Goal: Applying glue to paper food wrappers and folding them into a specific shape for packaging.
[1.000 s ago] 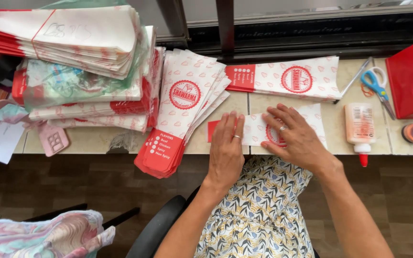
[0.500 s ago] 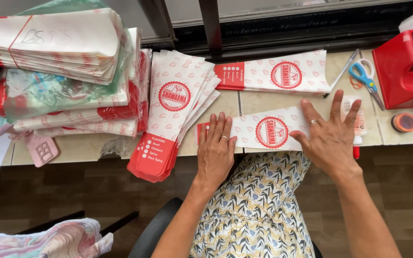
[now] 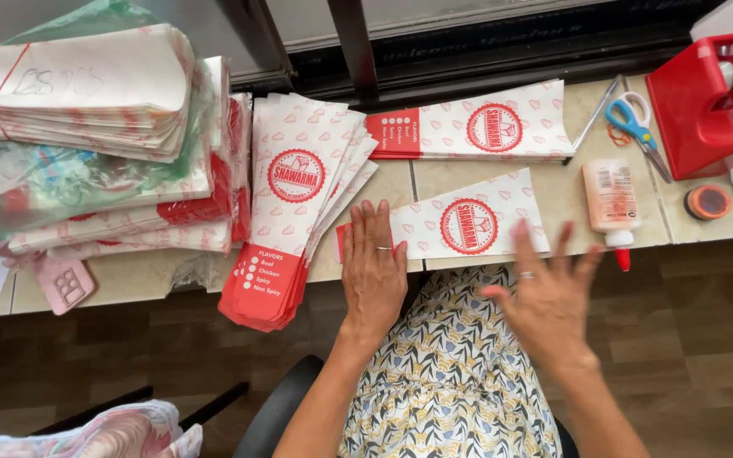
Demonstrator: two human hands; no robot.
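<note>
A folded white paper bag with red print point(image 3: 485, 222) lies flat at the counter's near edge. My left hand point(image 3: 374, 270) rests palm down on its left end, fingers straight. My right hand point(image 3: 545, 293) hovers with fingers spread just off the counter edge, below the bag's right end, holding nothing and slightly blurred. A second such bag point(image 3: 477, 129) lies behind the first. A fanned stack of the same bags point(image 3: 299, 195) sits to the left of my left hand, hanging over the edge.
Tall piles of bundled bags point(image 3: 95, 144) fill the left of the tiled counter point(image 3: 570, 199). A glue bottle point(image 3: 611, 202), blue-handled scissors point(image 3: 634, 119), a red tape dispenser point(image 3: 706, 102) and a small tape roll point(image 3: 707, 202) stand at the right. A pink calculator point(image 3: 65, 284) lies near the left.
My right hand slid rightward across the bag, then lifted off it and pulled back past the counter edge. My left hand stayed pressed on the bag's left end.
</note>
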